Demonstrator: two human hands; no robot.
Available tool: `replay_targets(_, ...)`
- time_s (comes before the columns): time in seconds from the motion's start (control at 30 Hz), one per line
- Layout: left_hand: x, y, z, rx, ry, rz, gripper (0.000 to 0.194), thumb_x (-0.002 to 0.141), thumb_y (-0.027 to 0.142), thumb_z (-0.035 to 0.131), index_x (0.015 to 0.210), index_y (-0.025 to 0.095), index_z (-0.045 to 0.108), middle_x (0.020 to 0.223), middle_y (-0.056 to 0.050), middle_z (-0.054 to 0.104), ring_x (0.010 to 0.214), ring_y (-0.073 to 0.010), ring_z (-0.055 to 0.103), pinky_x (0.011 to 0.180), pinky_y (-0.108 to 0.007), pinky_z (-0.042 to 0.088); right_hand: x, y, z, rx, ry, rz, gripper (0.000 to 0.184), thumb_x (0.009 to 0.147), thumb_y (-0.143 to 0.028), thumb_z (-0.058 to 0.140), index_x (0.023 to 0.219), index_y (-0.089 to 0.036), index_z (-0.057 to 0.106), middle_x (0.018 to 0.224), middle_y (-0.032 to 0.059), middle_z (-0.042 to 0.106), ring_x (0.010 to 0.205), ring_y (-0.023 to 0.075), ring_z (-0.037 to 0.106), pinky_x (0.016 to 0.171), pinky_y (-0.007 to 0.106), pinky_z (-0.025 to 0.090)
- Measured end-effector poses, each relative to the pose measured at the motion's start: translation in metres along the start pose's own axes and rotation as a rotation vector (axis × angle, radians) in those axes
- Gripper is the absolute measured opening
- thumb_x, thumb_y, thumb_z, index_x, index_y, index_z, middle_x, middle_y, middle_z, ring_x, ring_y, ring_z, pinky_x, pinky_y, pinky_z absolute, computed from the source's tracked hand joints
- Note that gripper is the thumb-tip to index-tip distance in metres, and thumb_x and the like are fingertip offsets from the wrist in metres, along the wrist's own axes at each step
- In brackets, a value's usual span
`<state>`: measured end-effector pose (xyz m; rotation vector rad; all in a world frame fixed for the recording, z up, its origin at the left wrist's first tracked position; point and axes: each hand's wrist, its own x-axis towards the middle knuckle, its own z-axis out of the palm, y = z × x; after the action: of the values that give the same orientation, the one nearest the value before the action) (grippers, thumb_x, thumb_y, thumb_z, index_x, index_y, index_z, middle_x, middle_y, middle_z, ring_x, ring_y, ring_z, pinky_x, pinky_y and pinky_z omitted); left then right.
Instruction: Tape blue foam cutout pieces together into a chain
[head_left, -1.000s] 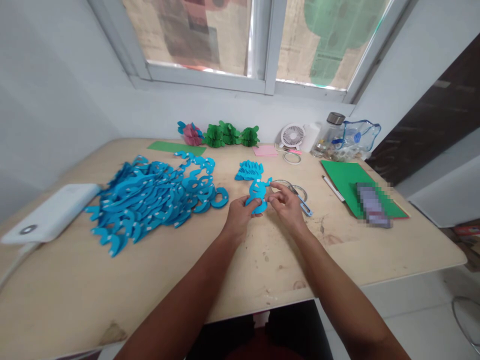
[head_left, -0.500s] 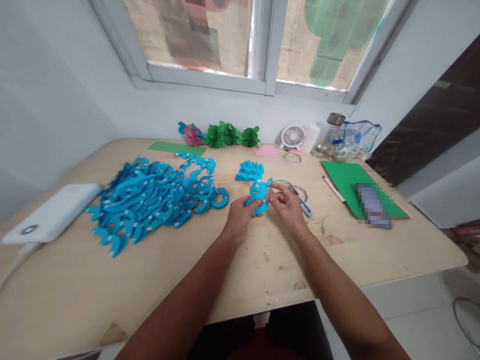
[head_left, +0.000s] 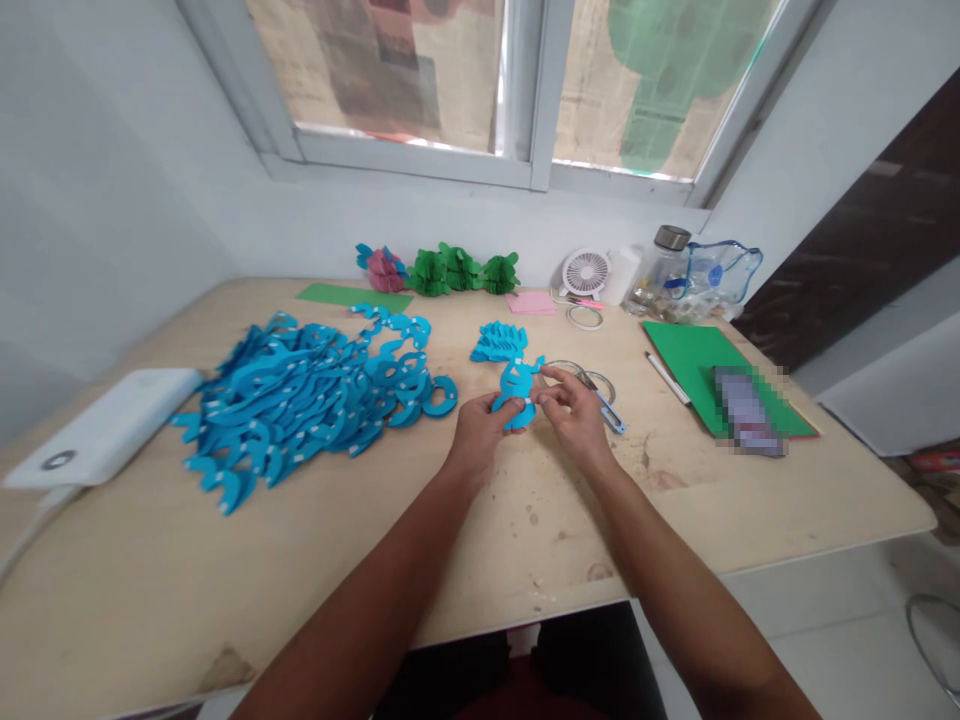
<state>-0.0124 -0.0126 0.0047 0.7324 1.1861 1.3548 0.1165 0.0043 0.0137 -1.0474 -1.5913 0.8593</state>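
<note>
My left hand (head_left: 480, 432) is closed on a blue paper cutout (head_left: 516, 378) with curved, ring-like parts, its thumb lying on the lower part. On the cutout's right edge, beside a small white patch, the thumb and a finger of my right hand (head_left: 576, 415) are pinched together. Whether a tiny piece sits between those fingertips is too small to tell. Just behind the held cutout lies a folded stack of blue paper pieces (head_left: 496, 341). To the left spreads a big heap of blue paper cutouts (head_left: 307, 385) with white patches, and a blue paper ring (head_left: 440, 396) at its right end.
A blue cutter (head_left: 613, 414) and tape rolls (head_left: 585, 317) lie near my right hand. Further right are a pen (head_left: 667, 380), green sheets (head_left: 686, 350) and a phone (head_left: 746, 410). A power bank (head_left: 105, 425) sits left; a fan (head_left: 586, 272) and bottle (head_left: 664, 270) stand behind.
Almost nothing differs. The fingers of my right hand have shifted very slightly at the cutout's edge, while my left hand keeps its hold.
</note>
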Motion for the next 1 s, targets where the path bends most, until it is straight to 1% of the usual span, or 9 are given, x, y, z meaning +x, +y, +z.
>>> replay_targets(0.2,-0.001,0.000,0.002,0.041,0.040,0.043,0.023,0.054,0.029,0.072,0.070,0.012,0.069,0.064,-0.003,0.063,0.058,-0.0122,0.055,0.051,-0.023,0.048,-0.002,0.002,0.001,-0.075,-0.021,-0.015,0.038,0.075,-0.016,0.050,0.113,-0.020,0.054,0.077,0.0010,0.068,0.080,0.0182,0.065,0.082,0.033,0.046)
replay_targets(0.37,-0.005,0.004,0.004,0.103,0.082,0.108,0.015,0.057,0.025,0.067,0.065,0.012,0.068,0.059,0.000,0.061,0.055,-0.0102,0.052,0.050,-0.020,0.045,-0.005,-0.003,0.002,-0.268,-0.019,-0.074,0.041,0.076,-0.015,0.049,0.116,-0.022,0.053,0.082,0.0017,0.069,0.086,0.0200,0.064,0.086,0.035,0.042)
replay_targets(0.5,-0.006,0.007,0.005,0.173,0.111,0.144,0.009,0.058,0.021,0.064,0.060,0.013,0.067,0.056,0.001,0.059,0.054,-0.0092,0.049,0.049,-0.019,0.042,-0.007,-0.005,0.003,-0.382,-0.040,-0.099,0.043,0.076,-0.013,0.048,0.118,-0.022,0.053,0.084,0.0028,0.070,0.085,0.0213,0.064,0.086,0.036,0.042)
replay_targets(0.67,-0.004,0.005,0.004,0.173,0.115,0.153,0.007,0.058,0.021,0.064,0.058,0.013,0.065,0.053,0.003,0.055,0.052,-0.0085,0.047,0.048,-0.019,0.040,-0.006,-0.002,0.003,-0.452,-0.011,-0.123,0.042,0.076,-0.014,0.049,0.117,-0.023,0.053,0.086,0.0040,0.070,0.087,0.0227,0.063,0.086,0.038,0.041)
replay_targets(0.73,-0.003,0.003,0.004,0.150,0.122,0.149,0.008,0.057,0.022,0.065,0.058,0.014,0.065,0.052,0.003,0.053,0.051,-0.0082,0.047,0.048,-0.019,0.041,-0.005,0.000,0.002,-0.435,0.007,-0.119,0.042,0.076,-0.014,0.049,0.116,-0.022,0.054,0.089,0.0046,0.069,0.086,0.0222,0.063,0.085,0.038,0.042)
replay_targets(0.83,-0.003,0.002,0.004,0.130,0.111,0.140,0.010,0.056,0.023,0.067,0.059,0.014,0.065,0.053,0.002,0.054,0.051,-0.0087,0.048,0.048,-0.019,0.043,-0.004,0.002,0.002,-0.323,0.010,-0.064,0.040,0.075,-0.015,0.049,0.114,-0.021,0.054,0.089,0.0044,0.068,0.082,0.0201,0.063,0.082,0.036,0.045)
replay_targets(0.93,-0.003,0.001,0.004,0.145,0.070,0.134,0.014,0.057,0.026,0.068,0.062,0.014,0.067,0.055,0.001,0.057,0.054,-0.0103,0.050,0.048,-0.020,0.046,-0.003,0.004,0.003,-0.197,-0.012,0.004,0.039,0.074,-0.017,0.051,0.113,-0.021,0.055,0.080,0.0018,0.067,0.076,0.0179,0.063,0.077,0.033,0.047)
replay_targets(1.0,-0.003,0.001,0.005,0.147,0.045,0.131,0.016,0.056,0.028,0.069,0.063,0.014,0.068,0.057,0.000,0.059,0.055,-0.0111,0.051,0.048,-0.021,0.046,-0.002,0.006,0.004,-0.158,-0.014,0.029,0.040,0.072,-0.017,0.052,0.111,-0.020,0.055,0.073,-0.0002,0.065,0.072,0.0168,0.062,0.075,0.031,0.047)
